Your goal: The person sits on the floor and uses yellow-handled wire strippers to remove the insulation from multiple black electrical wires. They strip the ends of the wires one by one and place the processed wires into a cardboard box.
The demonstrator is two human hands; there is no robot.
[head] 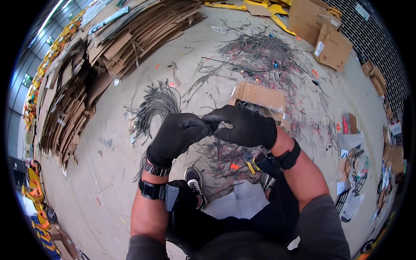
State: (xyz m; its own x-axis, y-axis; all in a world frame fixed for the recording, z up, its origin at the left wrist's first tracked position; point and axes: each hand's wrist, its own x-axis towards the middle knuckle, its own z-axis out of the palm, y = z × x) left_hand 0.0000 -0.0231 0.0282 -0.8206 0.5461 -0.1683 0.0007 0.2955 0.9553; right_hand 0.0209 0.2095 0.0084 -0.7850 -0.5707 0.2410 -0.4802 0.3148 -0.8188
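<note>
My left hand (183,135) and my right hand (245,126), both in black gloves, meet in front of me with their fingertips together. The left fingers are curled in. A gap shows between the right thumb and forefinger. Dark gloves hide whether a thin cable is pinched where they meet. Beyond the left hand, a curved bundle of grey cables (154,102) lies on the floor. Under the right hand stands an open cardboard box (260,96) with dark strands inside. Yellow-handled pliers (252,165) lie below the right wrist, among cut cable pieces (224,156).
A large heap of grey and red cables (263,52) spreads farther out. Flattened cardboard (130,42) is stacked at the left. Cardboard boxes (333,47) stand by the brick-patterned wall. A white sheet (240,201) lies between my shoes (194,185). Packaging waste (352,175) covers floor at the right.
</note>
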